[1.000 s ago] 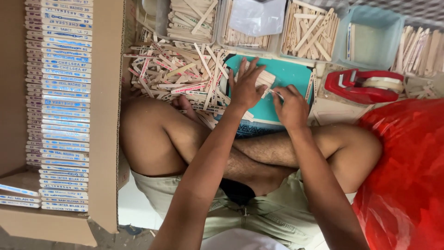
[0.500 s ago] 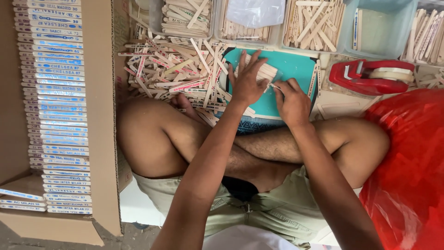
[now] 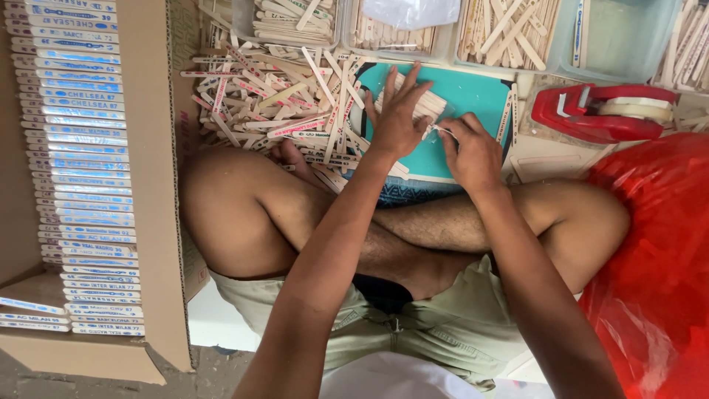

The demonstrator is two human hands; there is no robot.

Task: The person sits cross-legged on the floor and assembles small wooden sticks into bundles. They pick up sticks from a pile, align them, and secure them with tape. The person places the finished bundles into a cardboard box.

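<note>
- Head view: the left hand [image 3: 399,118] lay flat and spread wide, fingers fanned, pressing down on a small row of pale flat wooden sticks [image 3: 419,103] laid side by side on the teal cutting mat [image 3: 473,92].
- Same view: the right hand [image 3: 473,151] sat just beside it, closed narrow, thumb and fingertips pinching what looked like a strip of clear tape at the near-right edge of that row; the strip itself was too small to be sure of.
- The key relation: the row sat directly under the left palm, and up and to the left of the right hand's pinch. The sticks' long axes ran slanting across the mat, roughly in line with the left fingers.
- The right hand was the nearer one to the row's free edge.
- Round about: a loose heap of printed wooden sticks [image 3: 258,96] lay left of the mat, and a red tape dispenser [image 3: 598,114] stood well to the right.
</note>
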